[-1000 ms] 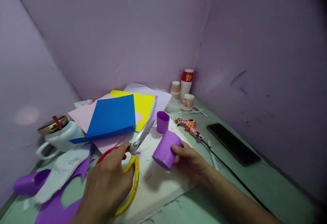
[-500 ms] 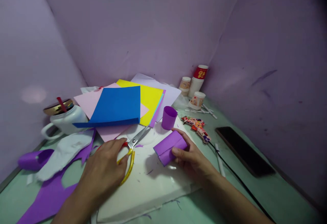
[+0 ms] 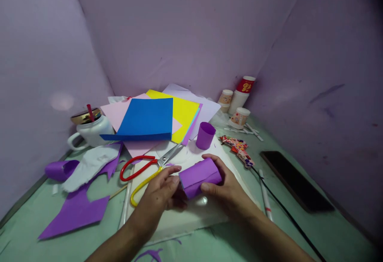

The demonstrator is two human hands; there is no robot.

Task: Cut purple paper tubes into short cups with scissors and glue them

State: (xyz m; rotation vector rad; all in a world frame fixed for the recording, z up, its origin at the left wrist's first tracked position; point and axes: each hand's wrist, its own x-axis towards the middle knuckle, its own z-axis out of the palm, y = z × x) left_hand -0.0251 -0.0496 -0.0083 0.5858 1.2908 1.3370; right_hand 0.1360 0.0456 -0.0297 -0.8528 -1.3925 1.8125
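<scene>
A purple paper tube [image 3: 200, 178] lies sideways in my right hand [image 3: 223, 184], its seam facing me and the thumb pressed near its lower edge. My left hand [image 3: 163, 192] is at the tube's left end, fingers apart and partly curved; whether they touch it I cannot tell. Scissors [image 3: 163, 161] with one red and one yellow handle lie on the white board [image 3: 176, 230], blades pointing away to the right. Behind the held tube, a second, smaller purple paper tube [image 3: 205, 136] stands upright.
Coloured paper sheets [image 3: 146, 118] are piled at the back. On the left are a white mug [image 3: 95, 133], a white cloth-like piece [image 3: 91, 166] and purple scraps [image 3: 74, 214]. Paper cups [image 3: 239, 118], a patterned corded tool [image 3: 236, 148], a pen [image 3: 265, 196] and a phone [image 3: 295, 180] lie rightward.
My left hand has let go of the scissors, which now lie on the board, and has moved to the tube's left end. My right hand still holds the tube. The view has shifted left.
</scene>
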